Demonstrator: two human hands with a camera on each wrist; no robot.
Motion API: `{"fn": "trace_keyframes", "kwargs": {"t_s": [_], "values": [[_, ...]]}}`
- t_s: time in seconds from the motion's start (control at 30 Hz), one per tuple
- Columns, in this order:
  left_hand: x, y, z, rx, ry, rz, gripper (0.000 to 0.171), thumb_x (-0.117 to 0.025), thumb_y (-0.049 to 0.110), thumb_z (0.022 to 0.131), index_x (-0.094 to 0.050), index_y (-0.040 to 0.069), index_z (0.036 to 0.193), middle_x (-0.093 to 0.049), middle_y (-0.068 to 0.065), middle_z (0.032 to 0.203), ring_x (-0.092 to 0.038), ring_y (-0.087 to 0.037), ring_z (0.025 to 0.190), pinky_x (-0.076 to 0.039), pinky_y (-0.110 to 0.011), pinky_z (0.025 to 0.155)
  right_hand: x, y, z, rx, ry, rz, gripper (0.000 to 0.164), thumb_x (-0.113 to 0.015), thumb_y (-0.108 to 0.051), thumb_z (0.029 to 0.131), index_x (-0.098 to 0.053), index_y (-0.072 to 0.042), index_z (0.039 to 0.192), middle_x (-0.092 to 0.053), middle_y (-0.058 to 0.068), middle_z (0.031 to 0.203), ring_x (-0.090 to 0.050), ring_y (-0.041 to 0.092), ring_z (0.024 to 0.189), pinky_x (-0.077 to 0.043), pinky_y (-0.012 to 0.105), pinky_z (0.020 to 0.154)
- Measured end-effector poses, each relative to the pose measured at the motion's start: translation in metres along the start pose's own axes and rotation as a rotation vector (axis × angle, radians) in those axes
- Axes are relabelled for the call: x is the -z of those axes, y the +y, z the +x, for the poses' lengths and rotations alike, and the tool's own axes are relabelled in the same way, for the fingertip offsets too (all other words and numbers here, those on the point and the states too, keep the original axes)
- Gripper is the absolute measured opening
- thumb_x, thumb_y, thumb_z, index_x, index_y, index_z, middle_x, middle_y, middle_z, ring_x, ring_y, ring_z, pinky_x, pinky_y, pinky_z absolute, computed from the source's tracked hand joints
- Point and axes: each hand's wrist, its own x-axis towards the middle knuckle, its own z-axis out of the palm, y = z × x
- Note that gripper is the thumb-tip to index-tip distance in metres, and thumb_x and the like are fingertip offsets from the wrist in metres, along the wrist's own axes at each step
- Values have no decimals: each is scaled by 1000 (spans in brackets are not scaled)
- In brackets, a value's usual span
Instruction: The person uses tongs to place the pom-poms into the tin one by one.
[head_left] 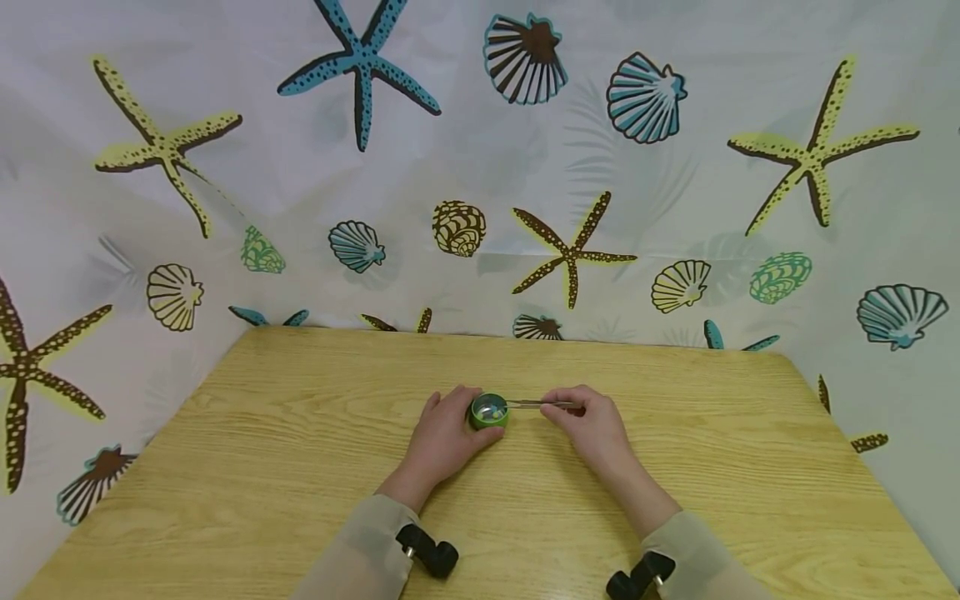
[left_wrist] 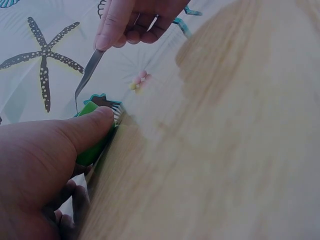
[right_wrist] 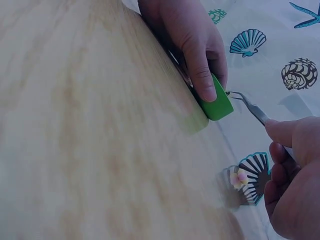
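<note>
A small round green container (head_left: 492,424) with a shiny inside stands on the wooden table, small bluish and yellowish bits showing in it. My left hand (head_left: 448,433) holds it from the left, thumb against the near side (left_wrist: 89,154) and fingers round the far side. From the right, my right hand (head_left: 594,427) pinches metal tweezers (head_left: 528,403) between thumb and fingers. Their bent tips point left and reach the container's rim; in the right wrist view the tweezers (right_wrist: 256,111) show two thin tips slightly apart, close by the green wall (right_wrist: 219,106).
The wooden table (head_left: 300,467) spreads out around both hands. Behind it and at the sides hangs a pale cloth (head_left: 420,167) printed with starfish and shells. A black mount (head_left: 427,552) sits on the left sleeve, another mount (head_left: 640,577) on the right.
</note>
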Motion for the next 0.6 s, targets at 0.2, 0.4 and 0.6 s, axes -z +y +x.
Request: {"fn": "trace_keyframes", "kwargs": {"t_s": [0.2, 0.4, 0.6], "values": [[0, -1, 0, -1, 3, -2, 70, -87, 37, 99, -61, -1, 152, -63, -21, 153, -49, -40, 153, -19, -58, 135, 4, 0, 2, -7, 22, 3, 12, -84, -20, 102, -87, -14, 112, -76, 1, 113, -69, 20, 99, -56, 31, 84], [-1, -2, 0, -7, 10, -2, 70, -88, 36, 99, -61, -2, 152, -63, -21, 153, -49, -40, 153, -20, -58, 135, 15, -1, 4, -16, 42, 15, 14, -84, -20, 102, -86, -13, 113, -76, 2, 114, -71, 22, 103, -56, 32, 84], [-1, -1, 0, -12, 13, -3, 71, -88, 36, 98, -62, -1, 151, -65, -20, 151, -55, -38, 148, -21, -59, 134, 30, 4, 7, -41, 54, 7, 18, -81, -21, 105, -85, -10, 118, -76, 6, 123, -70, 25, 109, -57, 33, 87]]}}
